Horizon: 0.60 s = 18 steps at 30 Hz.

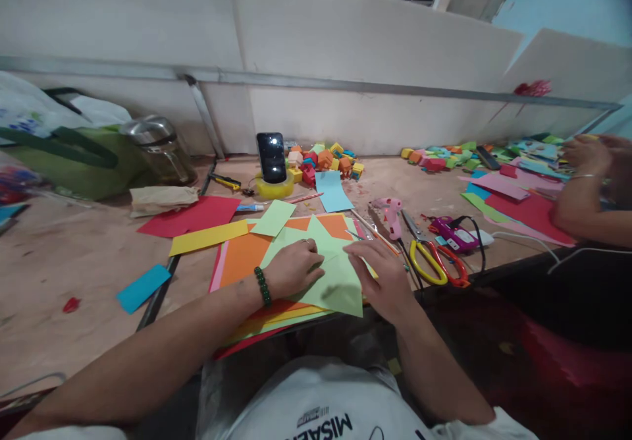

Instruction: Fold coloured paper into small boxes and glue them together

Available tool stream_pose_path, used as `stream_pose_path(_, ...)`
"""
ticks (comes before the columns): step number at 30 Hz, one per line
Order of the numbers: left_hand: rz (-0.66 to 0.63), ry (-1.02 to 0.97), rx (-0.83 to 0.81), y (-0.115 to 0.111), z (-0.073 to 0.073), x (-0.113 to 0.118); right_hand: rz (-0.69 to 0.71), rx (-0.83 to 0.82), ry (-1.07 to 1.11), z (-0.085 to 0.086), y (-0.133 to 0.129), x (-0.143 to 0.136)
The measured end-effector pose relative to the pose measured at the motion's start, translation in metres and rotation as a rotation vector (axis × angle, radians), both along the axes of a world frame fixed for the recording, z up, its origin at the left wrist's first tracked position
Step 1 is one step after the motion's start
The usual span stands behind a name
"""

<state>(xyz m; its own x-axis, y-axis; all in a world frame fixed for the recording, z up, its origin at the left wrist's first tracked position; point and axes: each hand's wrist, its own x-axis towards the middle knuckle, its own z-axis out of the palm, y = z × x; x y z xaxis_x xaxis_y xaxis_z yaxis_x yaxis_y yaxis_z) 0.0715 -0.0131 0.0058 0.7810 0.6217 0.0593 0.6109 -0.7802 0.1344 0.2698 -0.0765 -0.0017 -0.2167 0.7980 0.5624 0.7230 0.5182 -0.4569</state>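
A light green paper sheet [336, 282] lies on a stack of coloured paper, with orange paper [237, 262] showing beneath. My left hand [293, 269], with a green bead bracelet [263, 286] at the wrist, rests on the green sheet, its fingers slightly bent and apart. At the sheet's right edge is my right hand [382, 274], thumb apart from the fingers, with nothing visible held. A small green piece [275, 218] and a yellow strip [210, 237] lie at the stack's far left. Fingertip contact on the right is unclear.
Right of the stack lie a pink glue gun [390, 215], scissors [428, 259] and a purple device [457, 234] with cables. Behind stand a phone [271, 157] on a tape roll [274, 188] and small paper cubes [326, 160]. Another person's hands [590, 157] work far right.
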Motion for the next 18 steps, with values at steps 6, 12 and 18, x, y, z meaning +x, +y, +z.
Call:
stream_pose_path(6, -0.077, -0.054, 0.004, -0.001, -0.002, -0.003, 0.088, -0.184, -0.126, -0.028, 0.009, 0.015)
stream_pose_path(12, 0.394, -0.057, 0.032, 0.015, -0.003, -0.008, 0.241, -0.348, -0.216, -0.018, -0.029, 0.028)
stream_pose_path(18, 0.453, -0.124, -0.195, 0.025, -0.007, -0.005, 0.293, -0.244, -0.092, -0.018, -0.027, 0.022)
